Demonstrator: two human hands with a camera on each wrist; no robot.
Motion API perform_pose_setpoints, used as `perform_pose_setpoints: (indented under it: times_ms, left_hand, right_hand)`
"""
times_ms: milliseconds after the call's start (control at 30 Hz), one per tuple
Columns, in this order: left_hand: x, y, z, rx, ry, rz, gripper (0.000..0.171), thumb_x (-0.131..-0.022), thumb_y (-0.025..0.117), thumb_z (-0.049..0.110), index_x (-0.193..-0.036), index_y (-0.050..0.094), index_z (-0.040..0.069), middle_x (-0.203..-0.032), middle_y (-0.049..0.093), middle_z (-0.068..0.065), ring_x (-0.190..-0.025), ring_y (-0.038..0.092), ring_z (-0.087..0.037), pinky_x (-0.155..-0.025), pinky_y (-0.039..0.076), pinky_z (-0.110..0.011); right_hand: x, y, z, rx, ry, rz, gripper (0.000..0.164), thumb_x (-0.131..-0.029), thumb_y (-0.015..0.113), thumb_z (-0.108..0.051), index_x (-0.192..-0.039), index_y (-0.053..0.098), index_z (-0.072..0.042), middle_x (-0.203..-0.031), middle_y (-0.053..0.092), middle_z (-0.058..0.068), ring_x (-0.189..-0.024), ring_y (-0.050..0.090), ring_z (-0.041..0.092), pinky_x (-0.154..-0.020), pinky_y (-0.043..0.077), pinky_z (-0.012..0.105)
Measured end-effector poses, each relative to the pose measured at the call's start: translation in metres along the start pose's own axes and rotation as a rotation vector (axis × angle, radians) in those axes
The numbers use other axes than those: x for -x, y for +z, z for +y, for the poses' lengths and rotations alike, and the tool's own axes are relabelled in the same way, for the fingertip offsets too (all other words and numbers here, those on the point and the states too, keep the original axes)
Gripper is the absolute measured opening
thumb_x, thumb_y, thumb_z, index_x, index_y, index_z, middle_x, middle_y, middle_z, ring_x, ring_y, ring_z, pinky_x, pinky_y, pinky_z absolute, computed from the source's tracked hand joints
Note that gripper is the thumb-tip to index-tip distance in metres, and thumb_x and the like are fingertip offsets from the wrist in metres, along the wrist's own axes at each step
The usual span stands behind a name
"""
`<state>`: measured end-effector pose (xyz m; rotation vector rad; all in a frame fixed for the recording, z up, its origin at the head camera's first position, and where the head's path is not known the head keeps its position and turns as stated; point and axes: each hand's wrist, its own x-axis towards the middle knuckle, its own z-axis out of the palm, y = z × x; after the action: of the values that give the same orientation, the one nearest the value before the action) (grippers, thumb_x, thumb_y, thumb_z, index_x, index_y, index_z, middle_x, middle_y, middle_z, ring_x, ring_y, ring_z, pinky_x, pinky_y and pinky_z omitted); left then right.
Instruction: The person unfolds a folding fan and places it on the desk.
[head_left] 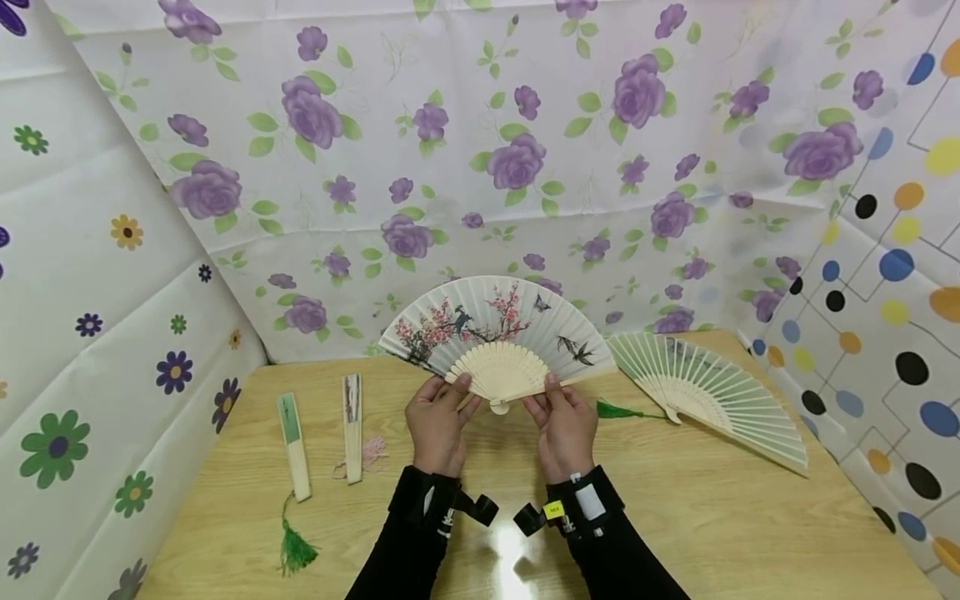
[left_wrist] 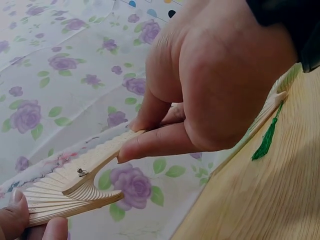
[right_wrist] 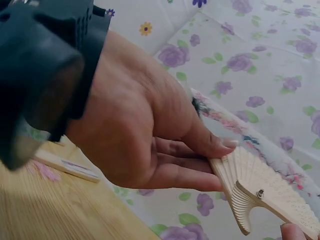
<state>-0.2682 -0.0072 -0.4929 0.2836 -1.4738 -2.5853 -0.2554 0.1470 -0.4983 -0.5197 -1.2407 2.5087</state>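
Observation:
An open folding fan [head_left: 502,367] with pale ribs and a white leaf painted with pink blossoms and dark birds is held up before me. My left hand [head_left: 441,427] pinches its left lower edge, thumb in front. At the opposite edge, my right hand [head_left: 567,425] grips the ribs between thumb and fingers. In the left wrist view, the right hand [left_wrist: 215,85] looms large, with left fingertips at the lower left. The left hand [right_wrist: 135,120] fills much of the right wrist view, where the fan's metal pivot [right_wrist: 260,193] shows.
Spread at the right of the wooden table [head_left: 225,500] lies a green fan [head_left: 712,387] with a green tassel [head_left: 622,409]. Two folded fans lie left: a green one [head_left: 293,446] with a green tassel [head_left: 297,546], and another [head_left: 352,429] beside a pink tassel [head_left: 373,450]. Patterned cloth [head_left: 450,183] stands behind.

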Motion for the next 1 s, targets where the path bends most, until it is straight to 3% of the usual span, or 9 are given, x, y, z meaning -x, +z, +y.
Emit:
perform_pose_setpoints:
  times_ms: [133,333,467,600,700,900,1000]
  left_hand:
    - [-0.0005,0.0000,-0.0006,-0.004,0.006,0.009,0.021,-0.107,0.077,-0.002,-0.092,0.065,0.006,-0.085,0.062,-0.002,-0.093,0.079,-0.016,-0.090,0.075,-0.041]
    - [0.0004,-0.0016,0.0014,-0.007,0.002,0.018,0.041,-0.108,0.076,-0.002,-0.085,0.045,0.012,-0.082,0.051,0.000,-0.095,0.078,-0.015,-0.093,0.074,-0.043]
    - [0.0004,-0.0012,0.0028,-0.002,0.007,0.026,0.037,-0.108,0.076,-0.002,-0.085,0.050,0.012,-0.084,0.054,0.000,-0.097,0.078,-0.015,-0.092,0.074,-0.041]
    - [-0.0003,0.0009,0.0022,0.008,0.011,0.033,0.028,-0.107,0.078,-0.001,-0.087,0.061,0.010,-0.084,0.059,-0.001,-0.095,0.080,-0.015,-0.090,0.075,-0.039]
    - [-0.0007,0.0022,0.0012,0.010,0.015,0.034,0.028,-0.107,0.079,0.000,-0.088,0.061,0.010,-0.085,0.058,-0.001,-0.094,0.079,-0.014,-0.089,0.075,-0.039]
    - [0.0000,0.0012,0.0012,0.002,0.018,0.034,0.043,-0.110,0.074,-0.001,-0.088,0.040,0.014,-0.088,0.045,0.000,-0.100,0.078,-0.014,-0.091,0.074,-0.037]
    - [0.0004,0.0008,0.0018,-0.007,0.025,0.033,0.045,-0.110,0.073,-0.001,-0.088,0.037,0.014,-0.088,0.044,0.000,-0.103,0.078,-0.015,-0.091,0.074,-0.036]
  right_hand:
    - [0.0003,0.0002,0.0007,-0.008,0.015,0.003,0.025,-0.119,0.064,-0.016,-0.098,0.063,-0.001,-0.105,0.075,0.003,-0.089,0.082,0.008,-0.087,0.072,0.022]
    - [-0.0033,-0.0036,-0.0021,0.013,0.038,-0.049,0.023,-0.116,0.069,-0.014,-0.096,0.066,-0.002,-0.102,0.076,0.003,-0.089,0.082,0.010,-0.089,0.073,0.025]
    - [-0.0063,-0.0053,-0.0044,0.021,0.065,-0.079,0.021,-0.116,0.069,-0.013,-0.098,0.067,-0.002,-0.103,0.076,0.003,-0.091,0.082,0.011,-0.091,0.073,0.026]
    - [-0.0061,-0.0027,-0.0044,0.008,0.058,-0.055,0.021,-0.117,0.067,-0.013,-0.100,0.065,0.000,-0.101,0.077,0.003,-0.089,0.083,0.009,-0.089,0.072,0.024]
    - [-0.0040,0.0000,-0.0028,-0.008,0.051,-0.020,0.022,-0.117,0.066,-0.014,-0.100,0.061,-0.001,-0.101,0.077,0.002,-0.088,0.081,0.007,-0.088,0.072,0.022]
    - [0.0005,0.0030,0.0026,-0.032,0.056,0.020,0.021,-0.118,0.065,-0.016,-0.108,0.061,0.001,-0.104,0.074,0.004,-0.090,0.080,0.008,-0.092,0.071,0.022]
    - [0.0012,0.0028,0.0046,-0.040,0.052,0.020,0.021,-0.118,0.064,-0.016,-0.113,0.062,0.003,-0.106,0.074,0.004,-0.092,0.081,0.009,-0.094,0.071,0.023]
